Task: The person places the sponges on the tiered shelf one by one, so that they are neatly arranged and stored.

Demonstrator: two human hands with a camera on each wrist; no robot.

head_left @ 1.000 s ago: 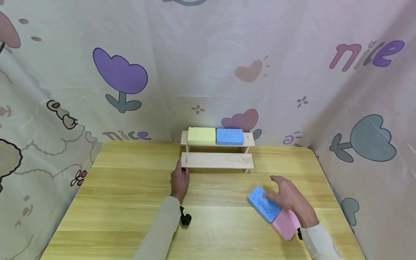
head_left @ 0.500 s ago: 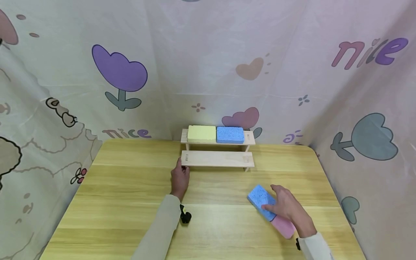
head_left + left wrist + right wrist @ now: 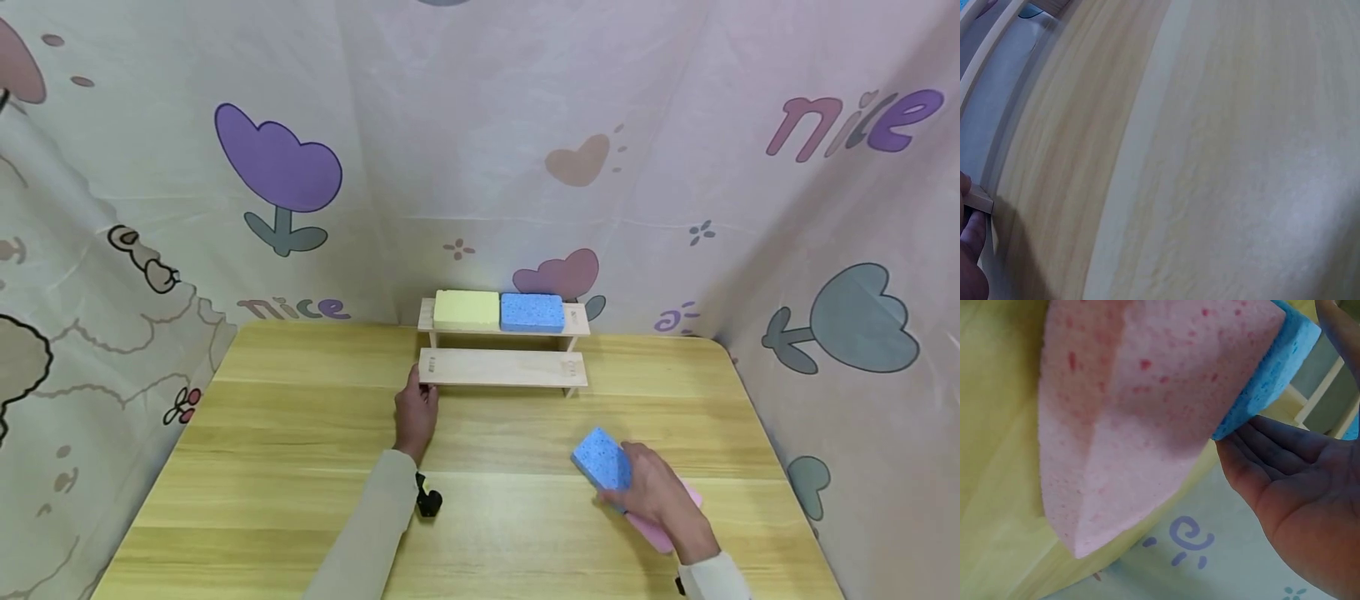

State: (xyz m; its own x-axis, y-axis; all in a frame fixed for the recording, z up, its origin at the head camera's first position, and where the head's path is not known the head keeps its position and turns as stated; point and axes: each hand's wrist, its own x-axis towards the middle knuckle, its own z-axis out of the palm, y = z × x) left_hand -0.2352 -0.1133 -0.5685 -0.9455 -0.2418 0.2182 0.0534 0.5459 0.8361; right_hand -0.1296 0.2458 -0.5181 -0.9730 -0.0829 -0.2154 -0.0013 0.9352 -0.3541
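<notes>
My left hand [image 3: 416,412] grips the left end of the low front step of a small two-tier wooden shelf [image 3: 501,367]. In the left wrist view its fingers [image 3: 974,237] lie against a wooden leg [image 3: 979,199]. Out on the table at right, my right hand [image 3: 658,498] holds a blue sponge [image 3: 602,458] between thumb and fingers at its near end. Partly under that hand lies a pink sponge [image 3: 649,532], which looms large in the right wrist view, end to end with the blue sponge [image 3: 1272,372].
On the shelf's upper tier a yellow sponge [image 3: 467,311] and another blue sponge [image 3: 532,312] sit side by side. The wooden table [image 3: 300,467] meets a printed cloth backdrop [image 3: 420,125] behind the shelf and along both sides.
My right hand has come down and towards me onto the blue sponge, its thumb and fingers closing on the sides. My left hand stays at the shelf.
</notes>
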